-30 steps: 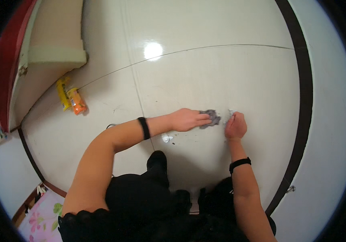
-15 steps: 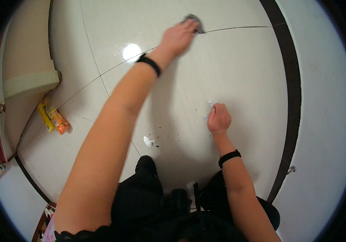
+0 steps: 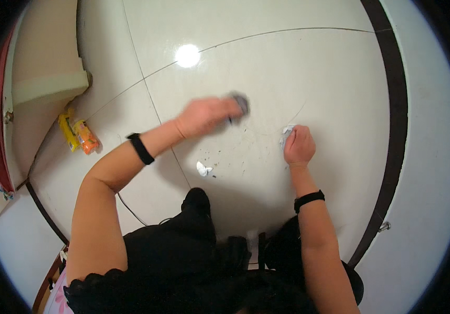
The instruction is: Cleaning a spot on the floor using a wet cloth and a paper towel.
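My left hand [image 3: 204, 116], slightly blurred, is closed round a wadded grey cloth [image 3: 241, 103] above the pale tiled floor [image 3: 335, 78]. Whether the cloth touches the tile I cannot tell. My right hand [image 3: 301, 146] is in a fist at floor level, with crumpled white tissue [image 3: 287, 134] sticking out beside the thumb. A scrap of white tissue [image 3: 202, 168] lies between the hands, nearer my foot. Small dark crumbs are scattered around it. One thin dark strand, like a hair, curves over the tile beside the right hand.
Two packets, one yellow [image 3: 68, 131] and one orange [image 3: 85, 137], lie at the left by a cream furniture base [image 3: 47, 86]. A dark border strip [image 3: 397, 104] runs along the pale wall [image 3: 429, 157] at the right, with a metal door stop [image 3: 385, 226]. My black shoe [image 3: 197, 198] is close to the crumbs.
My left hand has drawn the grey cloth back from the far floor towards me. My right hand stays beside nearly the same spot with its tissue. The view has shifted slightly.
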`<state>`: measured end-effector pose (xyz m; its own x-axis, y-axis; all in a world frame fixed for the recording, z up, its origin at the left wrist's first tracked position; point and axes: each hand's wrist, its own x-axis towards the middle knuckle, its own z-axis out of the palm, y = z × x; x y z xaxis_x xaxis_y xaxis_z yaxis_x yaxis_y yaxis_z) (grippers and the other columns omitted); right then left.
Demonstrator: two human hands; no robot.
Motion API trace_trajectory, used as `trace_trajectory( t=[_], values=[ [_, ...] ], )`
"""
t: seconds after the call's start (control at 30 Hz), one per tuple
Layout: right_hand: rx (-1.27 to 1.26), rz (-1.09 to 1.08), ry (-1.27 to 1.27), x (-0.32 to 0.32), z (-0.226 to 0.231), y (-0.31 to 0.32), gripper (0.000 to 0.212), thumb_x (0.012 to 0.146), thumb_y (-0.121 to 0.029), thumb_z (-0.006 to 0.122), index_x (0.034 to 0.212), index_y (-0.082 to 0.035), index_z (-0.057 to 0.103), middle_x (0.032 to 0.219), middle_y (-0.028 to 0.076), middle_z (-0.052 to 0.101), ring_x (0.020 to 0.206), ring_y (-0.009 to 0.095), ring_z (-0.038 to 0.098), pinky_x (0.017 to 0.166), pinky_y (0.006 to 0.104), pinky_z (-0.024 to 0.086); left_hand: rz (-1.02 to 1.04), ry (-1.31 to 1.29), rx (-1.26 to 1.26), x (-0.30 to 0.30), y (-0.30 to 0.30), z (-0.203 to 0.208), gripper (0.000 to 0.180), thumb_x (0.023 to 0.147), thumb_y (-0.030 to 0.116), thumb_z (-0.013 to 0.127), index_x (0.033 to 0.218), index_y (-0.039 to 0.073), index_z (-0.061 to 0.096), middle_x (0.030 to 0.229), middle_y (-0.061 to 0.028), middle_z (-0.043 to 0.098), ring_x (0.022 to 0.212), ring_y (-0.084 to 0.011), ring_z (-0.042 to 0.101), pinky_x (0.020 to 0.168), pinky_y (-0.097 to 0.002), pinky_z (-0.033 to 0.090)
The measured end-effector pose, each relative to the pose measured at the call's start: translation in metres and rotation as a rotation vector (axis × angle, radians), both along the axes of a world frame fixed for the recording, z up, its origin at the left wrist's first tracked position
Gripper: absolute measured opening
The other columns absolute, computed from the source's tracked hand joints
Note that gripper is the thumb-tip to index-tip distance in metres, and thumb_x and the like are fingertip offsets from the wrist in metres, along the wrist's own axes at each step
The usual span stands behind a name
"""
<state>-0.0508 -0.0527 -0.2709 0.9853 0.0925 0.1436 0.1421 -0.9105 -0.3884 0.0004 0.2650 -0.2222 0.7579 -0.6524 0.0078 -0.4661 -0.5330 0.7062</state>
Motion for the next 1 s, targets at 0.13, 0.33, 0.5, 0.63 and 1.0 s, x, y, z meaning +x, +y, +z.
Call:
trace_trajectory(
  t=[0.13, 0.33, 0.5, 0.63, 1.0],
  values=[
    [0.025, 0.024, -0.062, -0.001, -0.001, -0.002, 0.009, 0.083, -0.012, 0.054, 0.091, -0.01, 0.053, 0.082, 0.009, 0.055, 0.07, 0.031, 0.056, 0.06, 0.0412, 0.045, 0.509, -0.304, 0.16, 0.054, 0.076, 0.005, 0.05, 0.082, -0.003, 0.046, 0.127, 0.016, 0.055, 0.129, -0.0098, 0.057, 0.116, -0.0301, 0.056, 0.094, -0.0377, 0.049],
    [0.01, 0.046, -0.051, -0.003, -0.006, 0.0, 0.01, 0.083, -0.012, 0.053, 0.093, -0.01, 0.054, 0.084, 0.01, 0.055, 0.072, 0.032, 0.056, 0.061, 0.0414, 0.046, 0.607, -0.101, 0.496, 0.066, 0.065, -0.005, 0.046, 0.094, 0.023, 0.046, 0.139, 0.017, 0.04, 0.139, -0.0092, 0.046, 0.117, -0.0305, 0.054, 0.094, -0.0389, 0.048],
    [0.034, 0.056, -0.044, -0.002, -0.008, 0.002, 0.008, 0.084, -0.013, 0.053, 0.091, -0.009, 0.055, 0.085, 0.01, 0.056, 0.074, 0.032, 0.057, 0.062, 0.0408, 0.047, -0.207, 0.398, 0.254, -0.048, 0.0, -0.019, 0.042, 0.091, 0.019, 0.049, 0.133, 0.018, 0.049, 0.124, -0.0079, 0.056, 0.089, -0.0236, 0.063, 0.078, -0.0377, 0.054],
    [0.035, 0.046, -0.068, -0.003, 0.001, 0.007, 0.009, 0.085, -0.014, 0.051, 0.09, -0.009, 0.056, 0.086, 0.011, 0.057, 0.074, 0.032, 0.058, 0.063, 0.0408, 0.047, -0.248, -0.06, 0.161, -0.08, 0.007, -0.028, 0.045, 0.087, 0.012, 0.053, 0.132, 0.015, 0.048, 0.135, -0.0062, 0.049, 0.094, -0.0245, 0.064, 0.072, -0.0329, 0.055],
    [-0.052, 0.036, -0.031, -0.003, 0.001, 0.006, 0.01, 0.087, -0.016, 0.049, 0.091, -0.008, 0.056, 0.086, 0.012, 0.057, 0.074, 0.033, 0.058, 0.062, 0.0421, 0.047, 0.884, -0.272, 0.664, -0.031, 0.204, -0.025, 0.049, 0.091, 0.013, 0.048, 0.139, 0.018, 0.041, 0.14, -0.0092, 0.046, 0.105, -0.0347, 0.059, 0.082, -0.0443, 0.051]
  ],
)
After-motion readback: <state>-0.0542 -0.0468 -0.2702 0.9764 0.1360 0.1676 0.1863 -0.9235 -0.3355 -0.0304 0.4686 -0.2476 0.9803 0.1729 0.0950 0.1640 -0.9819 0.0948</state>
